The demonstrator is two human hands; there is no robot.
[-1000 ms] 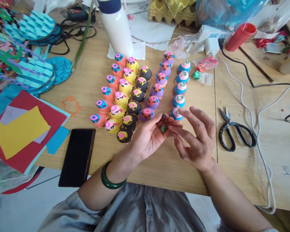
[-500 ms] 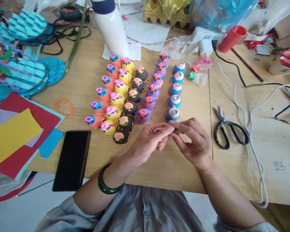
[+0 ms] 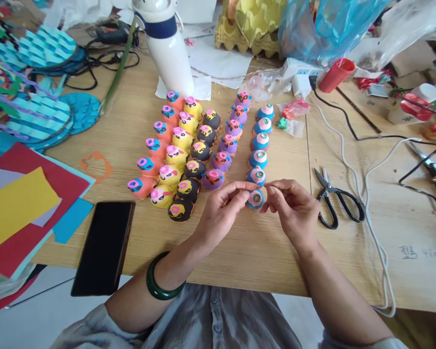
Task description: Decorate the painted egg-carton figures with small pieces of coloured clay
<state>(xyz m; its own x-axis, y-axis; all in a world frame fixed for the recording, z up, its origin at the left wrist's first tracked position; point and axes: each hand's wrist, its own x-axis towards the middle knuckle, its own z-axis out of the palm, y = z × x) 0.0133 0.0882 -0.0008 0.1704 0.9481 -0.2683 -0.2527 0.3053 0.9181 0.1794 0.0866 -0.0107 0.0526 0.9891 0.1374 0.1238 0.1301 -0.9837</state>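
Note:
My left hand (image 3: 220, 213) and my right hand (image 3: 294, 208) hover at the near end of a row of blue-and-pink painted domes with green rings on top. Thumbs and forefingers are pinched on both hands; whatever they hold is too small to make out. Between and just below the fingertips shows the nearest blue dome (image 3: 255, 199), with another blue dome (image 3: 256, 176) behind it. To the left stand rows of similar domes: a purple dome (image 3: 213, 180), a black dome (image 3: 181, 210), a yellow dome (image 3: 162, 195) and an orange dome (image 3: 142, 186) are the nearest ones.
Black-handled scissors (image 3: 337, 198) and a white cable (image 3: 370, 218) lie right of my hands. A phone (image 3: 103, 249) and coloured paper sheets (image 3: 25, 203) are at the left. Behind the domes stand a white bottle (image 3: 170, 58), egg trays (image 3: 252, 29) and a power strip (image 3: 301, 70).
My hands have drawn slightly apart, and the nearest blue dome now shows between them. The dark bit seen between the fingertips is no longer visible. The camera view has shifted a little.

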